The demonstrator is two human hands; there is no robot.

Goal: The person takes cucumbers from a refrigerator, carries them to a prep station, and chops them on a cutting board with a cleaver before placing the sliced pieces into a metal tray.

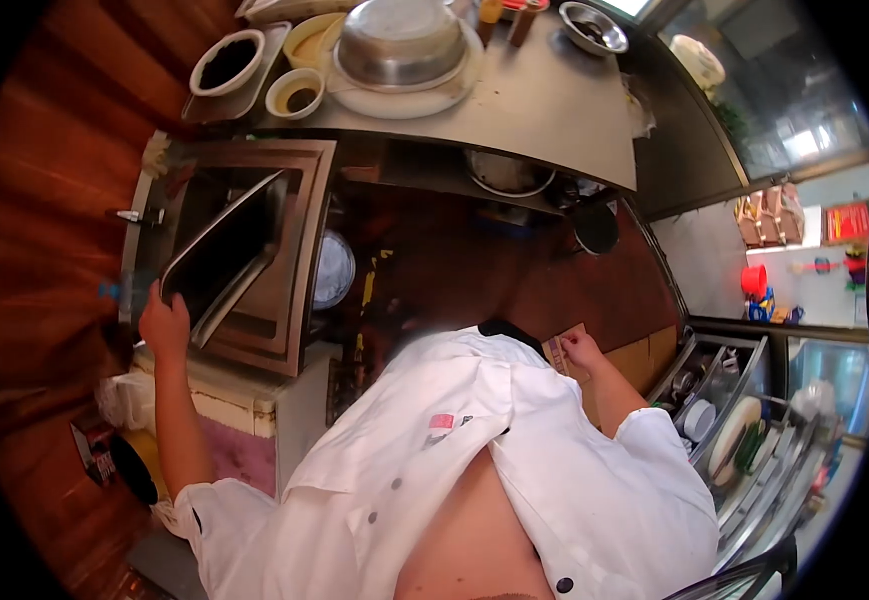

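My left hand (pixel 165 320) is closed round the near edge of a dark rectangular metal tray (pixel 225 250). The tray is tilted over a steel sink (pixel 320 200) on the left. My right hand (pixel 582 350) is low on the right, beside my white jacket, with its fingers closed on the edge of a brown cardboard piece (pixel 645 368). Part of the cardboard is hidden behind my hand and forearm.
A steel counter (pixel 555 110) across the back holds a domed metal lid (pixel 402 45), a white bowl (pixel 227 62) and a small bowl (pixel 295 93). A white bucket (pixel 333 270) stands right of the sink. Containers with vegetables (pixel 750 445) are at the right.
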